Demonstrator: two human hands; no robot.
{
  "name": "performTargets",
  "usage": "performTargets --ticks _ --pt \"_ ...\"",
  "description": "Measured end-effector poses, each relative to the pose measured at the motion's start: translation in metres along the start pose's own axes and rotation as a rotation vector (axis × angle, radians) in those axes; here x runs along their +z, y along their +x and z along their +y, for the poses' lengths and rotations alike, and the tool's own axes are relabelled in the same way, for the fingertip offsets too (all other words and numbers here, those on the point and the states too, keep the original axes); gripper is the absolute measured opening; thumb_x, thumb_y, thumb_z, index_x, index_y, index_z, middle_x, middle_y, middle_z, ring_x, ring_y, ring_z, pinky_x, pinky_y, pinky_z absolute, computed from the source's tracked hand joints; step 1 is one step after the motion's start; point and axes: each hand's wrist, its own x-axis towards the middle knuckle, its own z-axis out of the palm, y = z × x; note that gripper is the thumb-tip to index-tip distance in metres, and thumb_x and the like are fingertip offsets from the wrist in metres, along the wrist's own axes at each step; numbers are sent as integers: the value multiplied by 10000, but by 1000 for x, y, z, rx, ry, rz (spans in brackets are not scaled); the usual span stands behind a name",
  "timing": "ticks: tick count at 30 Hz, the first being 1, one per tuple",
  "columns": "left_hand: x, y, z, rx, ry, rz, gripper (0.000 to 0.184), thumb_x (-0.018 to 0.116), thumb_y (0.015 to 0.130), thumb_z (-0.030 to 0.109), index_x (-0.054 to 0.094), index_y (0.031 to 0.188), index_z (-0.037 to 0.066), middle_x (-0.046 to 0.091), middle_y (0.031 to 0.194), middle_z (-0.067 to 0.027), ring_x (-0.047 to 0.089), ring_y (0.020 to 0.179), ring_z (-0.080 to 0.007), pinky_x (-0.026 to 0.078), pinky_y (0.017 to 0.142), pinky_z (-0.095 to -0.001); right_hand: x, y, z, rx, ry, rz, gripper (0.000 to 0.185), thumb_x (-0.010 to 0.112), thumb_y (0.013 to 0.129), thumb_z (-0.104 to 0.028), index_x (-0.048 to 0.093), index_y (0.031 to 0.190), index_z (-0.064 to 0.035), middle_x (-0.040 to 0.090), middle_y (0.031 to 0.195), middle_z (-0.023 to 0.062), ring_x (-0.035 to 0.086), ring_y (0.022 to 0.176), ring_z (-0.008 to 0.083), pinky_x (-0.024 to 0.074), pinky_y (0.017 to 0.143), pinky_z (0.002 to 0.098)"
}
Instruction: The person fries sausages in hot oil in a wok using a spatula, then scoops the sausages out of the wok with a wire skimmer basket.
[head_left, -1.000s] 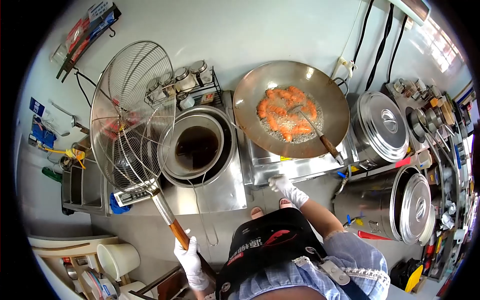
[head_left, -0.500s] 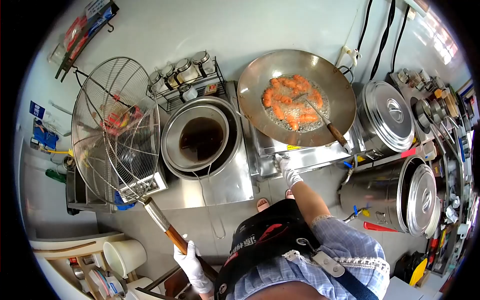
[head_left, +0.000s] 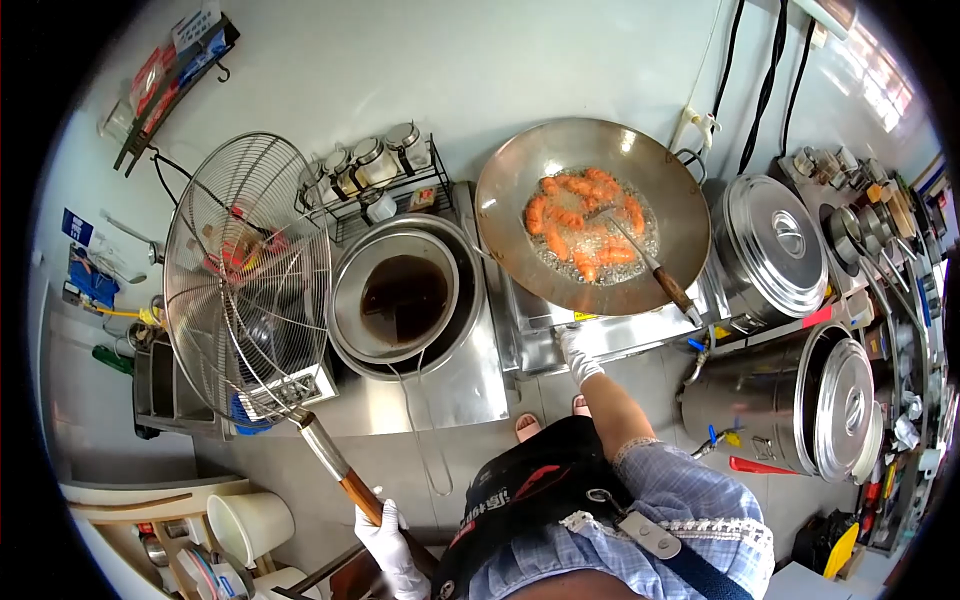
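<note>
My left hand (head_left: pixel 388 548), in a white glove, is closed around the wooden handle of a large wire spider strainer (head_left: pixel 250 290), held up at the left with its basket bare. My right hand (head_left: pixel 580 356), also gloved, is at the front panel of the steel stove (head_left: pixel 640 338), fingers bent against it; what they grip is hidden. On the stove a wide wok (head_left: pixel 500 225) holds bubbling oil with several orange-brown sausage-like pieces (head_left: pixel 590 270) frying in it. A ladle or turner (head_left: pixel 672 287) with a wooden handle rests in the wok, its handle over the near rim.
Left of the wok, a sieve with dark liquid (head_left: pixel 404 300) sits in a larger pot (head_left: pixel 472 335). Behind are lidded seasoning jars (head_left: pixel 375 160) in a wire rack. Lidded steel pots (head_left: pixel 775 240) stand right. A white bucket (head_left: pixel 250 525) is at lower left.
The view has tipped slightly, so the scene sits lower. The strainer has shifted a little to the right. My right hand has moved slightly along the stove front; the frying pieces look much the same.
</note>
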Motion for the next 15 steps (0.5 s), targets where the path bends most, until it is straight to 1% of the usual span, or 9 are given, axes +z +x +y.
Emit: performTargets --ticks 1,3,4,6,7,9,10,12,15 --pt "1 0 0 -4 -2 -5 207 628 871 29 559 1064 -3 485 686 1 433 490 -63 342 446 -203 -12 -11 -31 -131 -187 95 133 653 825 -193 606 784 -76 570 628 5 502 545 127 427 518 301" --pt "3 -1 1 -15 -2 -3 207 629 871 28 559 1063 -2 485 687 2 434 491 -62 342 447 -203 -24 -21 -49 -217 -410 159 265 667 809 -295 638 895 -46 621 753 31 523 662 153 459 631 333" --pt "4 0 0 -26 -4 -3 206 630 870 27 560 1062 -2 484 687 3 434 492 -60 342 447 -202 -23 -20 -52 -218 -408 158 265 667 809 -295 638 895 -46 621 753 31 523 662 153 459 631 333" --pt "6 0 2 -32 -1 1 204 627 871 23 560 1062 -2 482 687 5 435 493 -60 342 447 -203 -19 -18 -53 -23 -359 139 337 676 803 -336 651 958 -38 651 844 57 567 748 177 472 700 328" --pt "7 -1 3 -40 3 1 201 623 872 19 560 1061 -2 481 686 6 435 493 -60 343 448 -203 -23 -25 -66 -20 -361 136 337 676 803 -336 651 958 -38 651 844 57 567 748 177 472 700 328" --pt "10 -2 7 -49 5 5 199 620 872 14 560 1061 -3 479 684 6 435 493 -60 344 449 -204 -42 -51 -117 -41 -398 93 422 688 790 -395 654 994 -27 670 898 79 607 794 206 482 740 366" --pt "12 -1 9 -50 2 4 197 616 872 9 560 1061 -3 477 682 7 435 492 -61 345 450 -204 -47 -54 -128 -35 -398 99 422 688 790 -395 654 994 -27 670 898 79 607 794 206 482 740 366" --pt "12 0 8 -40 8 -24 195 612 873 6 560 1061 -3 479 685 5 436 493 -61 346 451 -203 -58 -58 -151 -50 -640 -126 449 689 772 -432 665 995 -43 679 969 160 632 890 332 488 793 395" --pt "15 5 4 -22 -2 -66 197 605 874 1 558 1065 -4 481 692 3 437 494 -62 347 453 -203 -92 -79 -184 -256 -730 -522 347 700 771 -381 687 900 -59 696 852 114 638 853 323 494 776 417"
